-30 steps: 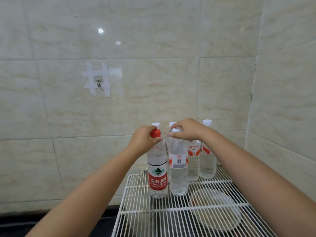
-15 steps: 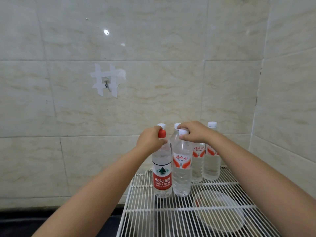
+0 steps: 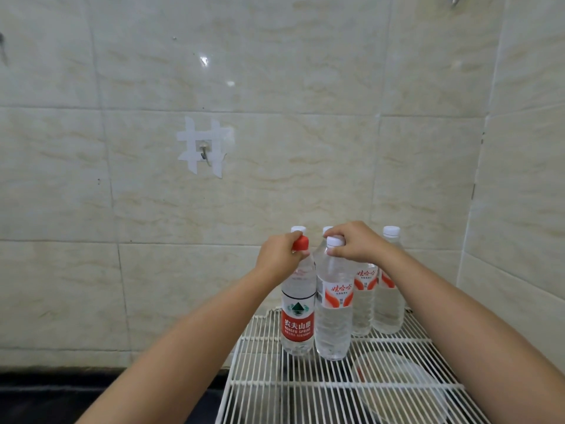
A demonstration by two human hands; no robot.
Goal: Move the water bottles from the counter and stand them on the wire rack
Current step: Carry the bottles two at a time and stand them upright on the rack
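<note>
White wire rack (image 3: 305, 384), five bottles (image 3: 333, 319)

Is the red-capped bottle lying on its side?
No, the red-capped bottle stands upright on the rack, left hand gripping its neck.

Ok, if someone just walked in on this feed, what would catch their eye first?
Two hands at centre, each gripping a bottle by its cap: the left hand on the red-capped bottle, the right hand on a white-capped bottle. Both stand on the white wire rack, with more bottles behind. A taped hook marks the tiled wall.
</note>
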